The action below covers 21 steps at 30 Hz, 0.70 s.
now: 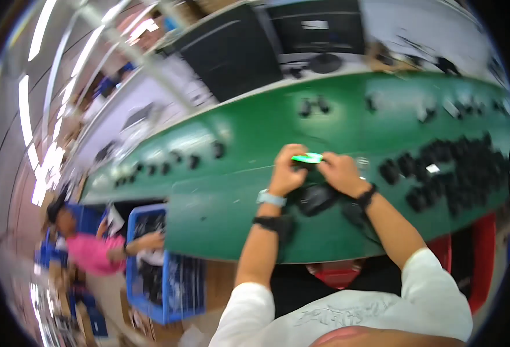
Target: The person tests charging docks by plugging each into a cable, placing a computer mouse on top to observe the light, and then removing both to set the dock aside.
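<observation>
Over the green worktable (243,196), my left hand (287,173) and my right hand (343,173) meet on a small dark device with a bright green glowing strip (308,157). The fingers of both hands are closed on its two ends; blur hides its exact kind. Just below it, between my wrists, lies a larger black rounded object (317,199), too blurred to name. My left wrist wears a pale band and a dark band, my right wrist a dark band.
Many small black parts (463,168) are heaped at the right; several more (193,161) form a row at the left. A black pair (314,106) stands farther back, before monitors (318,29). A co-worker in pink (96,253) reaches into a blue crate (168,312). Red bins (486,260) stand at the right.
</observation>
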Each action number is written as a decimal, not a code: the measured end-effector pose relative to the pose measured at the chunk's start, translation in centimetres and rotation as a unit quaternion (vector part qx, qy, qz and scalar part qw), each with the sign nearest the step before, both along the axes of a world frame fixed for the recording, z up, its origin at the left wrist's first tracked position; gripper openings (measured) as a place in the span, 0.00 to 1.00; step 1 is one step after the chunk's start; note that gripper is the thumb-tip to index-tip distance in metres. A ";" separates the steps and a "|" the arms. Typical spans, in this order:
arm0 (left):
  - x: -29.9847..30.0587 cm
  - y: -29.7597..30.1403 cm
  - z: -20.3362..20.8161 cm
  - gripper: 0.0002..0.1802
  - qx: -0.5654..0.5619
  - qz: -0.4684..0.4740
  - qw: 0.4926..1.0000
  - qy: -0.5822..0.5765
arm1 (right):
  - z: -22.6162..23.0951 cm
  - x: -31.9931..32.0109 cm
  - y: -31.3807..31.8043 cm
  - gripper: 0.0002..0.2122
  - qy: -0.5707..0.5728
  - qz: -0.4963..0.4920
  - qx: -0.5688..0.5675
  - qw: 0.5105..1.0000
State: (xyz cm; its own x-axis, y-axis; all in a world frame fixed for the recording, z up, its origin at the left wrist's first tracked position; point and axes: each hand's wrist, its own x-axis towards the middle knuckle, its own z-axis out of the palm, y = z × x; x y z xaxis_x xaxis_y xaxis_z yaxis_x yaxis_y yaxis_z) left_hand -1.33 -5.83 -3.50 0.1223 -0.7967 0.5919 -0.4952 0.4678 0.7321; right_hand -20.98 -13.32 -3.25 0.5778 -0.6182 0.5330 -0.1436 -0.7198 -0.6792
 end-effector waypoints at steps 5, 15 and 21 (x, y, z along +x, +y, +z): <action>-0.3 0.2 1.3 0.22 0.042 0.031 0.998 0.044 | 2.1 -1.7 0.8 0.11 0.017 0.001 0.113 0.993; 14.0 -1.6 -0.9 0.32 0.168 0.507 0.841 0.089 | 1.0 -0.6 -0.4 0.10 0.002 0.128 0.093 0.987; 12.3 -7.2 0.7 0.29 0.257 0.641 0.687 -0.225 | 0.1 -2.1 -1.8 0.10 0.056 0.097 0.085 0.990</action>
